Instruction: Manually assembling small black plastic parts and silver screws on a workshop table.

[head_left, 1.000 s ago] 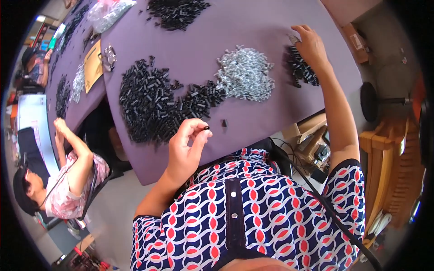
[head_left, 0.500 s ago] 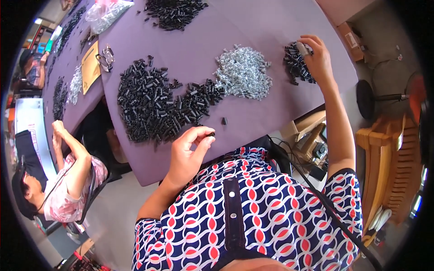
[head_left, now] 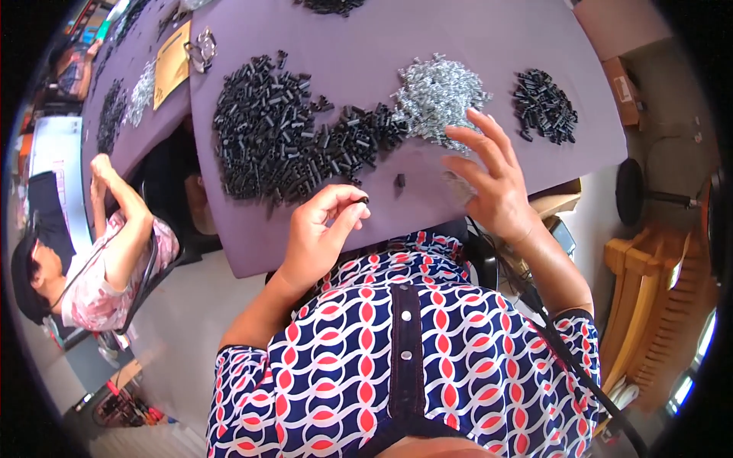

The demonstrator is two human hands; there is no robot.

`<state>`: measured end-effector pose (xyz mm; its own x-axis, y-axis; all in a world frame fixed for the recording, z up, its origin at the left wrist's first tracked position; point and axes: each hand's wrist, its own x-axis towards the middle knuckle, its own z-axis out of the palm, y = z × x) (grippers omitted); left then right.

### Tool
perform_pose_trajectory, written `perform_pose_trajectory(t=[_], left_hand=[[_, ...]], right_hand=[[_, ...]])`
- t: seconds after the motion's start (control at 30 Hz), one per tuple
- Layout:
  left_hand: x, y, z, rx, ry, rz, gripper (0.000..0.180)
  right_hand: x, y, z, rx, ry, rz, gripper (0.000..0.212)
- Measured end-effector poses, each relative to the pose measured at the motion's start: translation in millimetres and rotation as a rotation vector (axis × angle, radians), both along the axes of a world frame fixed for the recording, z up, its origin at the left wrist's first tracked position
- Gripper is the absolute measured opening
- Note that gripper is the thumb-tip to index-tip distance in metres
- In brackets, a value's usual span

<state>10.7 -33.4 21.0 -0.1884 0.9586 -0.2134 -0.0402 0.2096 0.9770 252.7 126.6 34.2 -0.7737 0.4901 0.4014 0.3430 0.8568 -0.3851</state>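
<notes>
Between thumb and forefinger, my left hand pinches a small black cylindrical part, over the table's near edge. My right hand is in the air with its fingers spread, just on the near side of a pile of small silvery metal pieces. Its thumb is partly hidden, and a pale covering seems to be on it. A large pile of black cylindrical parts spreads left of the metal pieces. One loose black part lies between my hands. A smaller pile of black parts sits at the right.
A purple cloth covers the table. At the left, a seated person works beside another table section with a yellow envelope and eyeglasses. Wooden furniture and a cardboard box stand to the right.
My right hand has left the small black pile at the right and moved left, toward the metal pieces, its fingers spreading. My left hand keeps its pinch. The view has shifted slightly.
</notes>
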Motion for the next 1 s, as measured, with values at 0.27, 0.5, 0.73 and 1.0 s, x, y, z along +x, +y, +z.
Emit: perform_pose_trajectory(t=[0.27,0.5,0.73,1.0], left_hand=[[-5,-2,0,-0.042,-0.010,0.030,0.015],[-7,-4,-2,-0.091,0.043,-0.002,0.017],[-8,10,1,-0.052,0.077,-0.060,0.017],[-8,3,-4,-0.056,0.057,0.044,0.016]], right_hand=[[-52,5,-19,0.024,-0.084,0.083,0.043],[-36,1,-13,-0.074,-0.098,0.035,0.048],[-57,7,-20,-0.044,-0.136,0.072,0.052],[-49,7,-14,-0.098,-0.129,0.123,0.043]])
